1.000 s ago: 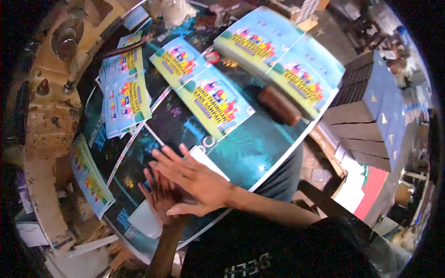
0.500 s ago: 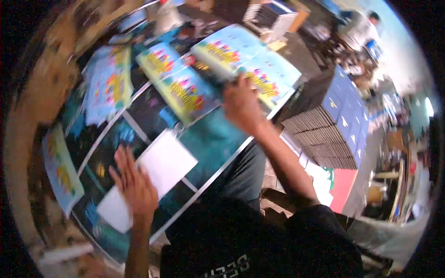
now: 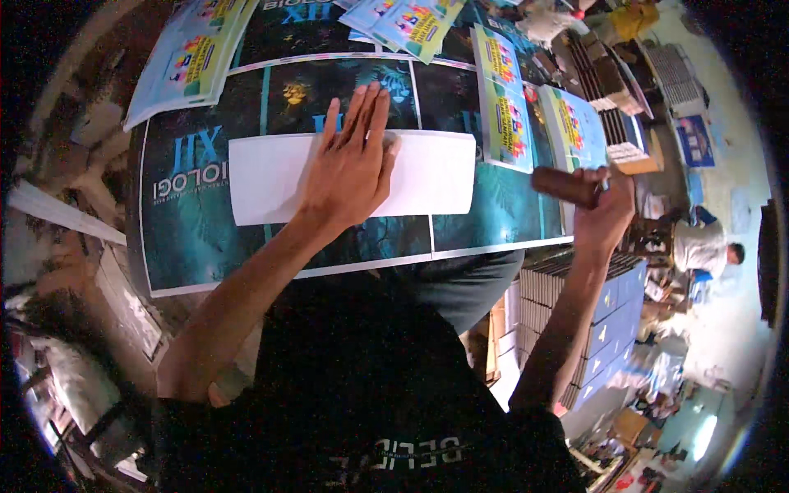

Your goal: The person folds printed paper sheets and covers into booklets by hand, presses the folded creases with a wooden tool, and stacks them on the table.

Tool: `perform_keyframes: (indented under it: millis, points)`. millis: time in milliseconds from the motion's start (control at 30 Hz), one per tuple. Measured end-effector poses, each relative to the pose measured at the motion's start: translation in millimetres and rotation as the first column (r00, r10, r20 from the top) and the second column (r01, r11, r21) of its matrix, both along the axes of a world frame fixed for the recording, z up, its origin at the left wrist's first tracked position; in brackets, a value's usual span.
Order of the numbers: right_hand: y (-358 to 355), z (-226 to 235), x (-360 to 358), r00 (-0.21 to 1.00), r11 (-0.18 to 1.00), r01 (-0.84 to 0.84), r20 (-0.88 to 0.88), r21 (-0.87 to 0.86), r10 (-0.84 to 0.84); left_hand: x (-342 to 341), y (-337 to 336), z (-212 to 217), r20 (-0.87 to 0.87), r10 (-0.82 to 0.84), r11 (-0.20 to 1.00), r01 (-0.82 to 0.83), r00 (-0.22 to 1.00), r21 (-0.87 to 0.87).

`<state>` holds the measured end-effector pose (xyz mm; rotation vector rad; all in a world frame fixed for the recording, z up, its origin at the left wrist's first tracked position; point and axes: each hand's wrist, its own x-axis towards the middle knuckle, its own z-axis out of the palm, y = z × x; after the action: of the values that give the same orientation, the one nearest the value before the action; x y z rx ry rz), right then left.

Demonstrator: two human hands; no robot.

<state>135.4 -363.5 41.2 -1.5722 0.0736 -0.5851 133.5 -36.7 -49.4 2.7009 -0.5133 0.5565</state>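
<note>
My left hand lies flat with its fingers stretched out on a white paper strip. Whether the strip is one folded sheet or a thin stack, I cannot tell. Beneath it are dark teal printed cover sheets spread over the work surface. My right hand, raised at the right edge of these sheets, is closed round a thick dark-brown bar-shaped tool. It points left, with a small shiny bit by my fingers; its exact kind is unclear. Colourful light-blue and yellow printed sheets lie just beyond.
More colourful printed sheets sit at the far left, others at the far middle. Blue-covered book stacks stand below my right forearm. Further book stacks rise at the back right. A person in a white shirt is farther right.
The view has turned, so the sheets now lie straighter before me. My right hand has left the colourful sheets and now shows the brown tool. My left hand stays on the white strip.
</note>
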Motion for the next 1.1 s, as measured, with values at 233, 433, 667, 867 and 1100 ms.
perform_keyframes:
  millis: [233, 433, 667, 867, 1100]
  points:
    - [125.2, 37.1, -35.9, 0.921, 0.973, -0.228, -0.333, -0.044, 0.201, 5.0, -2.4, -11.5, 0.036, 0.056, 0.998, -0.055, 0.998, -0.041]
    - [179.0, 15.3, -48.9, 0.901, 0.832, -0.415, -0.289, -0.368, 0.322, 5.6, -6.6, -7.5, 0.115, 0.039, 0.996, -0.029, 0.993, -0.09]
    - [173.1, -22.5, -41.8, 0.81, 0.814, -0.554, -0.341, -0.175, 0.477, 0.5, -6.4, -5.8, 0.129, 0.036, 0.999, -0.04, 0.991, 0.029]
    - [166.1, -13.6, -28.6, 0.66, 0.785, -0.62, -0.532, 0.012, 0.53, -1.6, -24.5, -6.8, 0.19, 0.005, 0.984, 0.029, 0.982, -0.175]
    - [152.6, 30.3, -34.8, 0.781, 0.813, -0.526, -0.52, -0.248, 0.346, 1.8, -24.6, -17.0, 0.111, 0.131, 0.983, -0.143, 0.985, 0.112]
